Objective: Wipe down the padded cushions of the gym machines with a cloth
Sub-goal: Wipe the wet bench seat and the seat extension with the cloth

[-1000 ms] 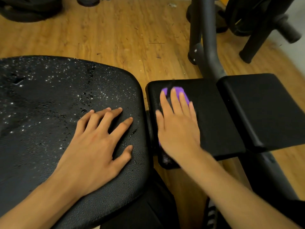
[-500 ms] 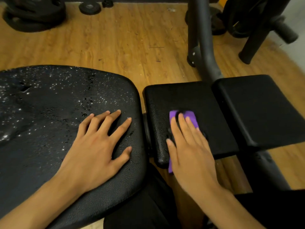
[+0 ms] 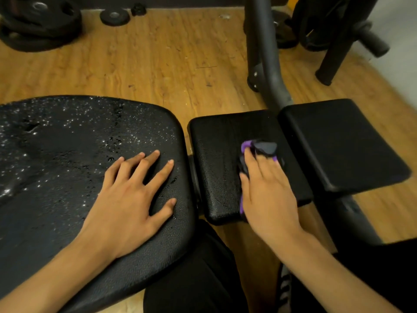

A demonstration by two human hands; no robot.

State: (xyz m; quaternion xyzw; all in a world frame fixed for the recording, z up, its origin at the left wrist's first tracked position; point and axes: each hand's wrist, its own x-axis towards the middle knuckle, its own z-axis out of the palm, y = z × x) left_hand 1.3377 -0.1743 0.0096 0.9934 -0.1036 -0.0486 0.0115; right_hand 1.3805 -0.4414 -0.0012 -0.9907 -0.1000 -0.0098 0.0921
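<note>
A large black seat cushion (image 3: 56,154) fills the left, speckled with water droplets. My left hand (image 3: 130,199) rests flat on its right part, fingers spread. To its right lies a smaller black pad (image 3: 216,159), and beside that a second pad (image 3: 338,143). My right hand (image 3: 268,195) presses a purple and dark cloth (image 3: 261,147) flat on the smaller pad near its right edge, fingers straight. Most of the cloth is hidden under the palm.
A grey machine post (image 3: 264,53) rises behind the two pads. Black weight plates (image 3: 38,21) lie on the wooden floor (image 3: 158,64) at the far left, with a smaller disc (image 3: 115,16) nearby. A dark rack leg (image 3: 334,59) stands at the far right. My dark-clad legs show below.
My right hand slid the cloth from the pad's far left part toward me, then to the right side of the pad. The left hand stayed put.
</note>
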